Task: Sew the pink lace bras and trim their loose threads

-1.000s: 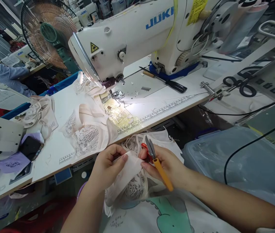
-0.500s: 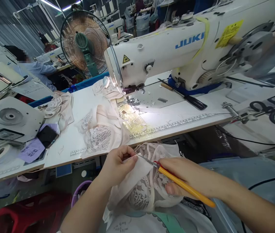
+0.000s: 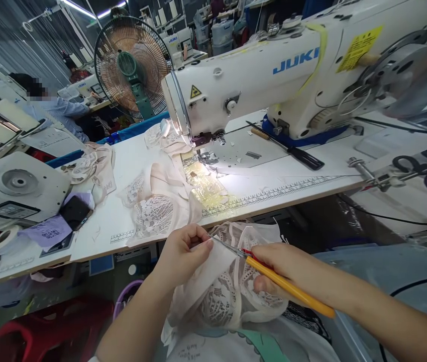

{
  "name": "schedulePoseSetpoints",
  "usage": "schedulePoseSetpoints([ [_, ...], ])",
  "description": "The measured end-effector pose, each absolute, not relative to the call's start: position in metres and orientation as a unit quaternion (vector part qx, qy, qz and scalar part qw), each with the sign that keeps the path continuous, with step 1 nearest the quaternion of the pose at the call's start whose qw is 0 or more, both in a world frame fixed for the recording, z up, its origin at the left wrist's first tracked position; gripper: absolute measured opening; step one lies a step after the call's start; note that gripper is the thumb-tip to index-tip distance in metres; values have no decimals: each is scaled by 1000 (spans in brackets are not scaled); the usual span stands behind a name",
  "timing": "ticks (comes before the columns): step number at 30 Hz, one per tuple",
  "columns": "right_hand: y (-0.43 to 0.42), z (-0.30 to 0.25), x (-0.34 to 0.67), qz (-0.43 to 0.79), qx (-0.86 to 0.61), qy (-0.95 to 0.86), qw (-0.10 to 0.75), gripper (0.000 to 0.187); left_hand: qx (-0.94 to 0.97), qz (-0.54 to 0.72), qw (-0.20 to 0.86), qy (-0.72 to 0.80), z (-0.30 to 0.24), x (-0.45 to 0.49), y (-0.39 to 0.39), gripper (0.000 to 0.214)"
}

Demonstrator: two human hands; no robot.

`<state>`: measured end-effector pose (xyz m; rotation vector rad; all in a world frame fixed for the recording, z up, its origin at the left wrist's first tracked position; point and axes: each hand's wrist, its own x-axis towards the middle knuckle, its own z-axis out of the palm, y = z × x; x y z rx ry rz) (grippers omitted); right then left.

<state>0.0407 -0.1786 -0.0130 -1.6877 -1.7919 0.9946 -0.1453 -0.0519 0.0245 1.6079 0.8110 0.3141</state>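
A white lace bra (image 3: 219, 301) lies bunched over my lap, below the table edge. My left hand (image 3: 185, 256) is closed, its thumb and forefinger pinching the edge of a plain white fabric panel (image 3: 221, 257) on this bra. Closed in my right hand (image 3: 283, 269) is what looks like a pair of scissors (image 3: 292, 289), with one long yellow-orange handle and a red part beside it. Its thin metal tip points left along the fabric edge, close to the left fingertips. Fingers hide part of the red side, and the very tip is hard to make out.
Ahead stands a white sewing machine (image 3: 243, 90) with its lamp lit. More lace bras (image 3: 156, 211) lie on the table left of its needle. A screwdriver (image 3: 306, 157), a phone (image 3: 75, 212) and a fan (image 3: 132, 65) are around. A person (image 3: 57, 110) sits far left.
The right hand and its tool have shifted very slightly, and the fingers sit a little differently on the handle. The left hand keeps its pinch. The view has moved a touch.
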Motion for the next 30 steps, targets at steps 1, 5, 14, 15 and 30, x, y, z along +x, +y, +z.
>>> schedulePoseSetpoints([
  [1,-178,-14,40,369,-620,-649,241,35,697,133,612,349,25,-145,-52,16],
  [5,-175,-17,38,395,-624,-625,254,37,706,125,606,346,25,-146,-50,15],
  [14,-181,-7,25,290,-641,-550,450,19,749,120,560,334,25,-145,-52,12],
  [15,-180,-5,21,289,-631,-551,464,18,752,120,557,331,24,-145,-52,13],
  [30,-163,-10,7,291,-630,-545,471,23,772,140,548,290,21,-147,-51,17],
])
